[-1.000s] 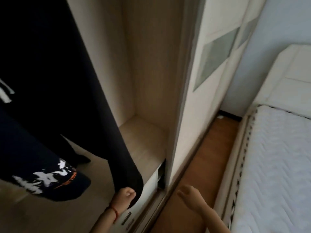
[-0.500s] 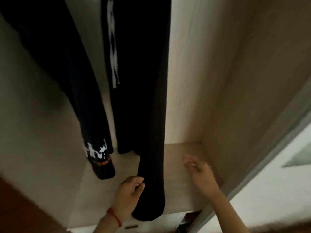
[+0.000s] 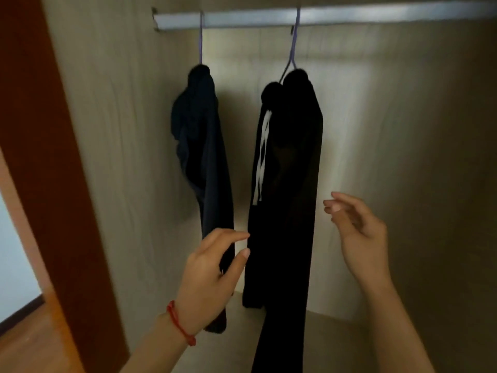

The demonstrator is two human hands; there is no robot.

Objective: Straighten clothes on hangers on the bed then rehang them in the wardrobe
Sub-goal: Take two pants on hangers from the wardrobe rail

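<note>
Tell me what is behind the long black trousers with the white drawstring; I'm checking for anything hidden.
Behind the long black trousers with the white drawstring only the pale wood back panel of the wardrobe shows at their sides. The strip directly behind them is covered, so anything there cannot be seen.

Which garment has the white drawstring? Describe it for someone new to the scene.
Find the rail atop the wardrobe. Two dark garments hang from it; take the right one, the black trousers. Only it has a white drawstring; its navy neighbour has none.
</note>
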